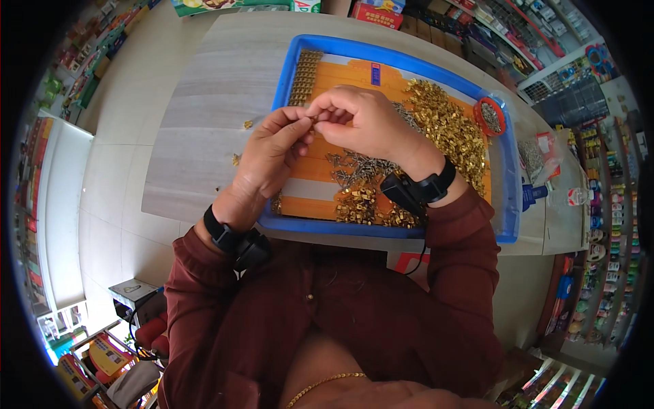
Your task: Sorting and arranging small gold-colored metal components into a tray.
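Note:
My left hand (269, 150) and my right hand (375, 126) meet fingertip to fingertip over the left half of a blue tray (402, 49). Both are closed in a pinch, and whatever lies between the fingertips is too small and covered to name. Right of my hands spreads a heap of small gold-coloured metal pieces (453, 126). Silver screw-like pieces (364, 169) lie below my right hand, beside a smaller gold pile (357, 206). Along the tray's left side, gold pieces stand in neat rows (306, 75), partly hidden lower down by my left hand.
A red bowl (501, 119) of small silver parts sits at the tray's right side. Beyond it lie a clear bag (535, 153) and a clear bottle (575, 197). Loose gold pieces (247, 125) rest on the wooden table (204, 102) left of the tray. Stocked shelves (613, 225) stand at right.

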Demonstrator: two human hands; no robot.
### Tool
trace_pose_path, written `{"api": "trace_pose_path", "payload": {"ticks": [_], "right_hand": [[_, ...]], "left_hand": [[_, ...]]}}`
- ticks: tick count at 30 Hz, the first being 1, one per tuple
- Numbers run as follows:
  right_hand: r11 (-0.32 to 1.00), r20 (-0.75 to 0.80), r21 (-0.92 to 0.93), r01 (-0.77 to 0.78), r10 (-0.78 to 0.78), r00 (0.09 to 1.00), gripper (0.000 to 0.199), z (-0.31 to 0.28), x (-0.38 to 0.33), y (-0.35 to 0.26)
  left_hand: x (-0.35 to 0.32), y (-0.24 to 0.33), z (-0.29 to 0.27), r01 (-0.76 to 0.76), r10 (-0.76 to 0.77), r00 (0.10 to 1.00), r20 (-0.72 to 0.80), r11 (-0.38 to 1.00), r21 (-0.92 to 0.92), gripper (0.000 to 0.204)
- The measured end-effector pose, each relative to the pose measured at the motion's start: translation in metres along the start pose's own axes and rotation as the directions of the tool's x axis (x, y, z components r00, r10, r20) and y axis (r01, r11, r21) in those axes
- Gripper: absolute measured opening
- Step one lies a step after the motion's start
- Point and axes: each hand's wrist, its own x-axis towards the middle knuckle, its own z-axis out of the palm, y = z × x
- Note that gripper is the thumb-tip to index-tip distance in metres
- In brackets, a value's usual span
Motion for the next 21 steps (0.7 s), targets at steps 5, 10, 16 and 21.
{"api": "trace_pose_path", "payload": {"ticks": [5, 10, 16, 21], "right_hand": [[0.986, -0.075, 0.087, -0.145, 0.151, 0.986, 0.021, -0.014, 0.013, 0.028], [0.941, -0.098, 0.196, -0.275, 0.297, 0.950, 0.025, -0.021, 0.009, 0.045], [0.914, 0.000, 0.264, -0.309, 0.321, 0.947, 0.023, -0.006, 0.008, 0.019], [0.913, 0.007, 0.265, -0.312, 0.321, 0.947, 0.023, -0.007, 0.008, 0.021]], "left_hand": [[-0.003, 0.002, 0.000, -0.007, 0.006, 1.000, -0.009, 0.989, -0.146, 0.026], [-0.001, -0.004, -0.003, 0.016, -0.010, 0.999, 0.043, 0.988, -0.151, 0.017], [-0.006, 0.002, 0.001, 0.006, -0.001, 0.999, 0.036, 0.991, -0.133, 0.017], [-0.004, 0.005, -0.001, 0.042, -0.037, 0.998, 0.052, 0.995, -0.095, 0.022]]}}
